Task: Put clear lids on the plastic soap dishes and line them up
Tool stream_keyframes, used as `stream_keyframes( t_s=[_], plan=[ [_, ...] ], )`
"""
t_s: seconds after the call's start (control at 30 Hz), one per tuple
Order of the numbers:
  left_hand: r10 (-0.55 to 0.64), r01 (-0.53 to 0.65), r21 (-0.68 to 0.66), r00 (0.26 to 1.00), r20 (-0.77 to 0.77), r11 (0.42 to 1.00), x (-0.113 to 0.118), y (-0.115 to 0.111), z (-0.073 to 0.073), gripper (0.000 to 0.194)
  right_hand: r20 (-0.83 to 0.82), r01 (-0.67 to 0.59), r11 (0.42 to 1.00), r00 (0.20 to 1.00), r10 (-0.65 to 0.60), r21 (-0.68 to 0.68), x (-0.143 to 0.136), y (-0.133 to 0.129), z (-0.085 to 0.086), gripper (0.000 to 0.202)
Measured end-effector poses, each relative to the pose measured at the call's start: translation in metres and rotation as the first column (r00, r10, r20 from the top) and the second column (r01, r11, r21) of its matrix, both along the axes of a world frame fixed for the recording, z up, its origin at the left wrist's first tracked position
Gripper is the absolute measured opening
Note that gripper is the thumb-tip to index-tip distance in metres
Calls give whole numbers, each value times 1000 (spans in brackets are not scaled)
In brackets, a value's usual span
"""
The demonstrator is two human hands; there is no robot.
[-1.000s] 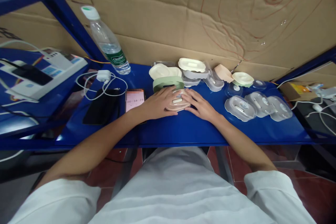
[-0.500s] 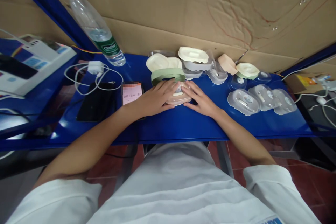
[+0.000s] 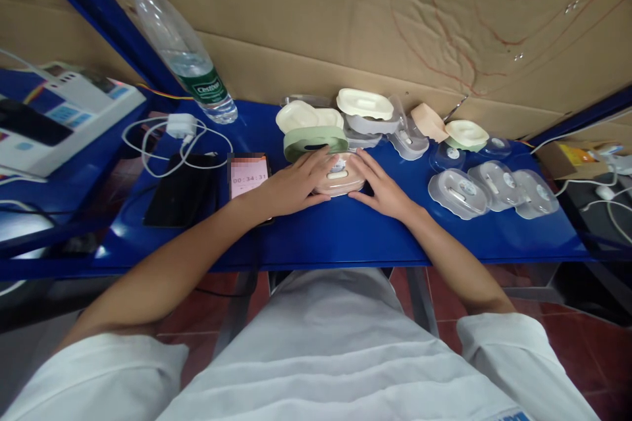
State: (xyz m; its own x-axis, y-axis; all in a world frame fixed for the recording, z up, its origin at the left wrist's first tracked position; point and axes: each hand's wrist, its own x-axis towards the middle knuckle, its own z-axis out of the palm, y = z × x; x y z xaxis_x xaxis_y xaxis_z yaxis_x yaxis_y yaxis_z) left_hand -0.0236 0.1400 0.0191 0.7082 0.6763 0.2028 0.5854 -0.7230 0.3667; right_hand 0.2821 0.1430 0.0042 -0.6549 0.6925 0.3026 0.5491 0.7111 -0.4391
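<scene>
In front of me on the blue table lies an oval pink box with a clear lid and a round label, a short white piece showing on top. My left hand grips its left side, fingers across the lid and thumb at the near edge. On the opposite side, my right hand holds it the same way, fingertips at the far edge. Just behind the box stands a green oval tray, partly hidden by my left fingers. Cream trays lie behind that.
Several clear-lidded boxes sit to the right. A cream tray, a peach piece and clear covers line the back. Left are a phone with a timer, a black device, a charger and a water bottle.
My right hand has drawn slightly right, its fingers sliding off the middle of the lid toward the side, so more of the lid shows. My left hand stays nearly in place.
</scene>
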Motion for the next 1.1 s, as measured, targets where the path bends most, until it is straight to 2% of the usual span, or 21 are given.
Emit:
stream_keyframes(
  t_s=[0.1,0.23,0.3,0.4,0.5,0.57,0.6,0.67,0.73,0.8,0.83,0.9,1.0,1.03,1.07,1.1],
  plan=[
    [-12,12,8,1000,27,1000,0,-1,0,85,-19,-4,1000,1000,4,16,2,0,0,80],
    [-96,97,-7,992,77,995,-2,0,-3,82,-55,34,998,998,-32,45,5,-4,-1,93],
    [-134,134,8,988,72,991,-3,0,-2,78,-53,20,1000,998,-19,22,5,-8,2,93],
    [-161,155,85,985,67,984,-3,-5,7,76,-2,-1,999,1000,1,-47,7,-17,12,87],
    [-169,136,260,979,111,956,-3,-13,24,66,74,93,993,993,-87,-74,15,-38,23,83],
    [-105,44,372,984,145,927,-4,-16,34,58,121,176,982,978,-168,-65,27,-64,26,79],
    [-36,-31,403,987,158,914,-5,-15,38,58,132,215,975,969,-206,-52,34,-79,25,77],
    [142,-193,409,978,152,892,-9,-12,42,63,128,295,956,948,-291,-6,52,-114,22,75],
    [283,-298,370,954,96,880,-13,-5,40,68,79,399,911,910,-407,99,74,-149,16,75],
    [336,-330,338,941,41,882,-16,1,35,67,-8,533,810,837,-548,246,101,-180,9,75],
    [338,-329,330,941,31,885,-17,3,32,64,-57,602,733,783,-619,316,116,-194,6,76],
    [299,-295,327,953,39,898,-17,6,26,56,-146,731,530,635,-758,429,150,-216,-2,82],
    [100,-110,300,994,47,948,-12,4,22,51,-260,854,175,335,-906,490,203,-234,-12,90],
    [23,-32,280,999,34,959,-9,1,23,52,-290,874,82,246,-925,479,220,-236,-14,92],
    [-42,37,255,999,13,966,-6,-1,24,54,-306,888,19,178,-935,459,236,-236,-17,97],
    [-88,88,228,996,-12,970,-4,-4,25,57,-310,901,-17,131,-942,433,250,-234,-19,101]
  ],
)
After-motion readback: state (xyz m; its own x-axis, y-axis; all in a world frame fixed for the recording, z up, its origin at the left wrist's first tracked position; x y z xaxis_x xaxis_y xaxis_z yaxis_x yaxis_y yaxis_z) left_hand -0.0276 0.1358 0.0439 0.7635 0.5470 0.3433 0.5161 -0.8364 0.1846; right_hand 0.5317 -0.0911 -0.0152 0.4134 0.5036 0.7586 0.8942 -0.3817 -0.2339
